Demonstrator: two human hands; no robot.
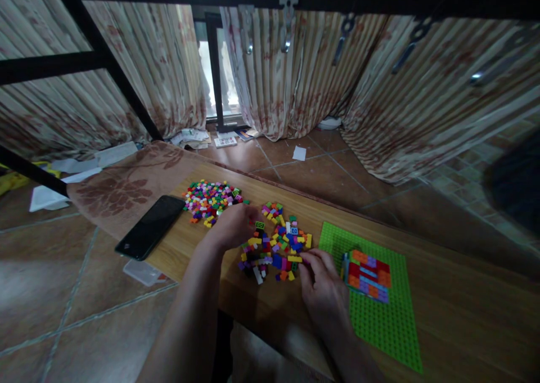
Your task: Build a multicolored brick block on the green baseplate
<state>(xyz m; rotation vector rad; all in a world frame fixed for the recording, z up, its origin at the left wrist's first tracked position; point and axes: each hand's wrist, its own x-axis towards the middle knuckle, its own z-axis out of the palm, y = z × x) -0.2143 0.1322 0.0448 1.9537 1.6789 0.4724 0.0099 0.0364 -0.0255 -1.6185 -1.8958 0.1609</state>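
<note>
My left hand (233, 224) rests curled on the wooden table (455, 310), its fingers tucked into the near pile of small coloured bricks (276, 242). My right hand (323, 282) lies at the pile's right edge, fingertips pinched together among the bricks; what they grip is too small to make out. Right of that hand a green baseplate (379, 321) carries a partly built block of red, orange and purple bricks (368, 275). A second pile of tiny bricks (210, 198) sits farther back on the left.
A black phone (151, 226) lies at the table's left end, partly over the edge, beside a brown flowered cloth (126, 186). A clear plastic lid (141, 271) and papers (190, 138) lie on the tiled floor. Curtains (295, 79) hang behind.
</note>
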